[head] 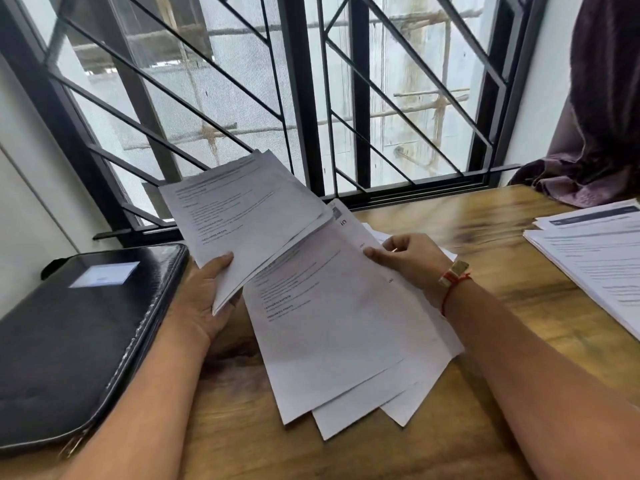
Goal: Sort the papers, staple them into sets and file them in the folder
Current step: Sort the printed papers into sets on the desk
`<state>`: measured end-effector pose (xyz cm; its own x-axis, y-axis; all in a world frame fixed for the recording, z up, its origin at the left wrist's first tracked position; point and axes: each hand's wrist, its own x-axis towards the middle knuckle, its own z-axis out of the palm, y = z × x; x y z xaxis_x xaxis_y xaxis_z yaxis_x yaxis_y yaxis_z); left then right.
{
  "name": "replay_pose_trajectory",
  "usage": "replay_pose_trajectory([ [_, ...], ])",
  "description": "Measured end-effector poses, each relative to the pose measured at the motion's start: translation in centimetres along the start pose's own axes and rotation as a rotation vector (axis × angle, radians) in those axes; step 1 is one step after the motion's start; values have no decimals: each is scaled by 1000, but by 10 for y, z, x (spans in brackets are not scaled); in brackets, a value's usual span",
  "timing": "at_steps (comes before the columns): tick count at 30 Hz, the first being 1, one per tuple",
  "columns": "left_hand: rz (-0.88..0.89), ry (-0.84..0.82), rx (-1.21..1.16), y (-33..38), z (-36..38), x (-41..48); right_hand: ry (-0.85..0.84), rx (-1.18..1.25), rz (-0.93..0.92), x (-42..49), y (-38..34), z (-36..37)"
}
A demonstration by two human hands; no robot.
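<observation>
wooden table by barred window | left fingers pinch sheets | right fingers grip stack

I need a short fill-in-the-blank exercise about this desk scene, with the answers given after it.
1. The left hand holds a bundle of papers lifted above the ____ table.
2. The zipped folder beside the left arm is ____ in colour.
3. The right hand grips the fanned papers, and a ____ thread circles its wrist.
4. Another stack of papers lies at the table's ____ edge.
Answers: wooden; black; red; right.
</observation>
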<state>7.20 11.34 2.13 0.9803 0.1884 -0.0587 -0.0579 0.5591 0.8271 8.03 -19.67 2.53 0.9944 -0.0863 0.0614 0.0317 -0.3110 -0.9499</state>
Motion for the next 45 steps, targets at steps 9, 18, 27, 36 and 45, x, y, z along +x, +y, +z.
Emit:
replay_pose_trajectory([
  [9,-17,-44,-46,2,2,-4,-27,57,-2,0,-3,-1],
  [18,-8,-62,-87,5,3,-7,55,-139,-160,1,-5,-1],
  [27,8,-49,-111,8,5,-10,216,-393,-579,-2,-10,5],
  [36,-33,42,-37,10,5,-13,44,-452,-351,-1,-9,6],
  [45,-34,38,-38,7,5,-14,-223,-825,-219,-10,-5,17],
])
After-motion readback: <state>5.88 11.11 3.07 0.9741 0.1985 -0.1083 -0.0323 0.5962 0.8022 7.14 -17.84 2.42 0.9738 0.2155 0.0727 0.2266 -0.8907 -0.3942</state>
